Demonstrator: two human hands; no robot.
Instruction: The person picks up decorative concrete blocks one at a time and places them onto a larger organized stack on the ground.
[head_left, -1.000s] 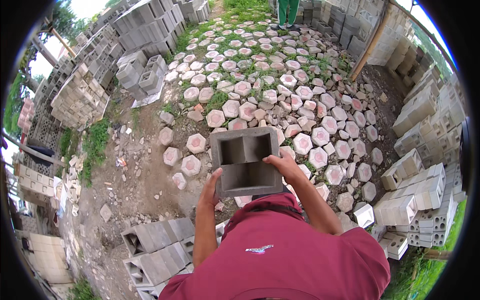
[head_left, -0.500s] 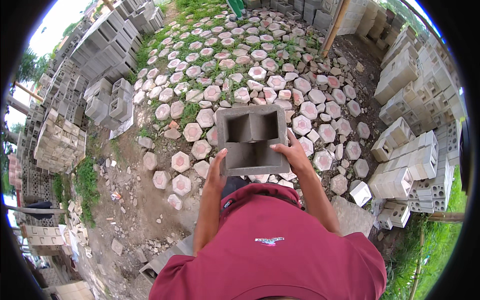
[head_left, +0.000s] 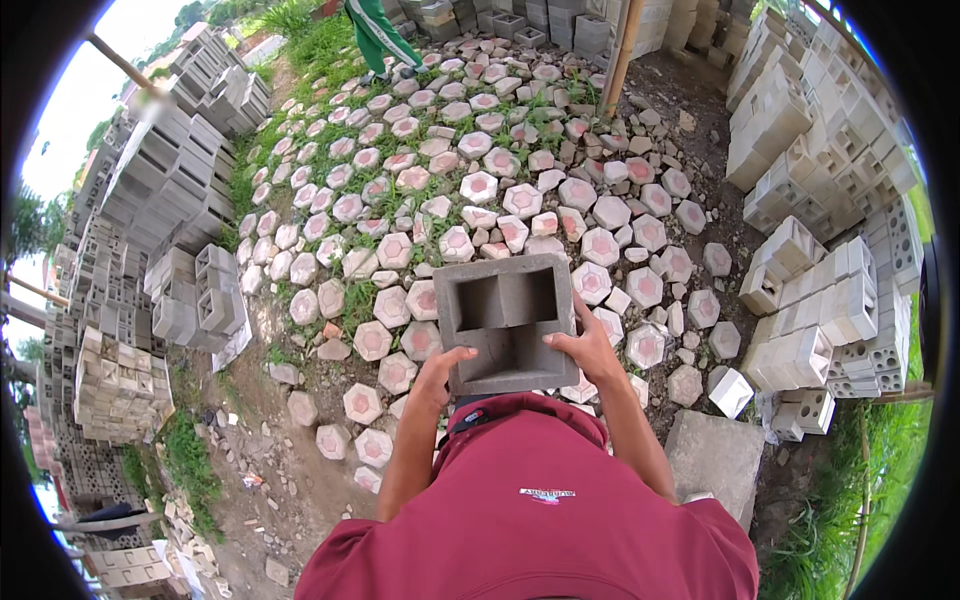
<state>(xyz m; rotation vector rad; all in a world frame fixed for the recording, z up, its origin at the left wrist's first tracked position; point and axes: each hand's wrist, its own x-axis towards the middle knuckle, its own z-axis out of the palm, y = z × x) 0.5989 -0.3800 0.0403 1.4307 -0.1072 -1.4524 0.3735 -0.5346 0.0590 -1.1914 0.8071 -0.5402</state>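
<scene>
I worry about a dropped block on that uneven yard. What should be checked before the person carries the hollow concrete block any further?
1. Both hands on the block: left hand at its near left corner, right hand at its near right edge. Ok.
2. Hollow concrete block held roughly level, cavities facing up. Ok.
3. Footing ahead: hexagonal pavers lie loose with grass and gaps between. Not ok.
4. Feet and the ground right below: hidden by the red shirt and the block. Cannot tell.
5. Another person's green-trousered legs at the far end of the pavers, well away. Ok.
</scene>
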